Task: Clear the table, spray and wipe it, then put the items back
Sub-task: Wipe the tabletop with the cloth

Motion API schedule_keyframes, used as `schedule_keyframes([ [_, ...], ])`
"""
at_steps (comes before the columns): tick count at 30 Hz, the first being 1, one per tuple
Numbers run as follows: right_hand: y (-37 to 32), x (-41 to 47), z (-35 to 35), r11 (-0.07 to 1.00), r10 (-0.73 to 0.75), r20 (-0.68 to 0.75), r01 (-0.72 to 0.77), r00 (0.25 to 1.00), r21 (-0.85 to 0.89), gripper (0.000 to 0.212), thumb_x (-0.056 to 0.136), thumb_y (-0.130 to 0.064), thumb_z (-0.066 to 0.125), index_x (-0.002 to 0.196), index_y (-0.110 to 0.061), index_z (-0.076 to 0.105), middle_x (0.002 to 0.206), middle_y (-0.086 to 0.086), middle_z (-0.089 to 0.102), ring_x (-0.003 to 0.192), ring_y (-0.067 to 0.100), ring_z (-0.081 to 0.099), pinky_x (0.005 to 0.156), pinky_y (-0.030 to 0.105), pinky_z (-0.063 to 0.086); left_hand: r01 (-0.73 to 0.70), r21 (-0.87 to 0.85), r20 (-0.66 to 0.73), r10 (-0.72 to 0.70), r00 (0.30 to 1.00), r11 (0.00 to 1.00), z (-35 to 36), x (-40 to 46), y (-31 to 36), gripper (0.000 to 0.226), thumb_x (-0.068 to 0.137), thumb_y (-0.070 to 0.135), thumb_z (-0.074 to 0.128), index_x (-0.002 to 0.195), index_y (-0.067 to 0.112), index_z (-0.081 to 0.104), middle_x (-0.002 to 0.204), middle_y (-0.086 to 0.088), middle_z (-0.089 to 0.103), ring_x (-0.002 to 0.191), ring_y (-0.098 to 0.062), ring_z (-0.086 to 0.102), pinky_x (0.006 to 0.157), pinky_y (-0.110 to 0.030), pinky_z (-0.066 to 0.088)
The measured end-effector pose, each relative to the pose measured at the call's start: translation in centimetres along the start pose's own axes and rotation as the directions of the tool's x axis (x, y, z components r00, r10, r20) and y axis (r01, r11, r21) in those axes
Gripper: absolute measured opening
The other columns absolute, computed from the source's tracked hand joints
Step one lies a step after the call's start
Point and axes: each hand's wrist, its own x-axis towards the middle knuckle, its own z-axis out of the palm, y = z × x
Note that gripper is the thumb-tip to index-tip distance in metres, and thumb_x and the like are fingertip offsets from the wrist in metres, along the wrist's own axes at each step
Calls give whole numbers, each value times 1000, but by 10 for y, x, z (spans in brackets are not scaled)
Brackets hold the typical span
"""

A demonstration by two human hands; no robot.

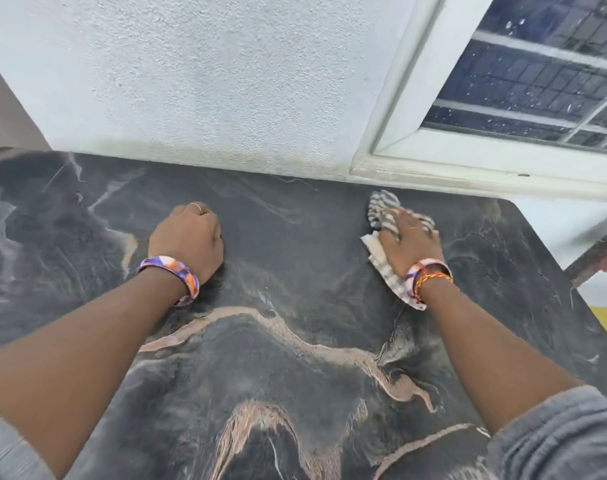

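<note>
Striped cloth [385, 216] flat under right hand [411, 242] fingers [423, 223]

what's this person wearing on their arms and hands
Both grey sleeves are pushed up past the elbows. The left hand has a thin ring and a purple, orange and white bangle. The right hand has a similar pinkish bangle plus a red and yellow thread bracelet.

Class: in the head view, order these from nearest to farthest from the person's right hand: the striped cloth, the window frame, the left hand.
1. striped cloth, directly under the right hand.
2. window frame, beyond it along the wall.
3. left hand, fisted across the table.
</note>
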Motion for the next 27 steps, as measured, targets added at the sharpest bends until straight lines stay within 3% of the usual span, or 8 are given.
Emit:
schedule_keyframes([
  [3,-10,24,3,985,160,10,-159,987,-74,57,96,-40,31,149,-24,21,160,0,13,147,21,9,119,46,1,-19,-20,2,19,1000,1000,0,9,-2,19,83,10,49,88,4,66,116,-13,60,108,-35,52,79,-42,50],
  [5,-32,34,9,979,168,3,-166,986,-116,57,96,-38,29,150,-21,18,160,4,10,148,24,7,118,47,-2,-15,-24,3,15,1000,1000,-2,16,-7,19,84,11,48,89,5,66,116,-11,59,110,-33,50,78,-41,49],
  [11,-144,38,38,957,-261,69,267,963,-110,54,97,-33,35,148,-20,23,158,4,17,147,19,10,119,42,-1,33,-43,-34,-35,999,999,-7,27,-39,18,85,11,48,88,7,65,113,-9,60,108,-33,50,71,-36,43],
  [14,-218,37,55,890,-434,132,447,891,-92,54,97,-32,34,149,-20,23,159,4,17,147,20,10,119,42,-1,38,-23,-62,-40,997,999,-12,24,-61,19,85,10,48,86,6,66,110,-12,61,102,-36,52,70,-39,45],
  [17,-277,21,73,766,-618,187,639,763,-75,53,97,-33,34,148,-23,23,158,2,19,147,21,11,118,42,-1,62,10,-80,-61,995,998,-22,17,-82,20,84,12,48,84,3,66,102,-16,62,97,-37,54,71,-43,49],
  [19,-291,12,79,728,-663,213,685,718,-44,53,98,-35,33,148,-25,22,159,1,17,147,19,9,118,42,-1,94,29,-89,-91,992,995,-29,13,-92,20,83,13,48,83,3,66,99,-17,62,94,-39,55,70,-45,51],
  [23,-262,16,71,788,-605,214,615,767,22,53,97,-41,34,148,-33,21,159,-9,12,148,14,6,118,45,-5,97,47,-91,-92,992,994,-38,5,-91,20,83,14,50,84,5,67,99,-16,63,89,-41,57,68,-45,52],
  [27,-184,17,47,937,-345,145,350,927,-9,55,96,-43,32,148,-33,20,159,-11,12,147,12,6,117,51,-7,51,21,-79,-49,996,998,-39,-3,-66,21,84,14,49,88,4,68,101,-16,61,92,-40,57,69,-43,50],
])
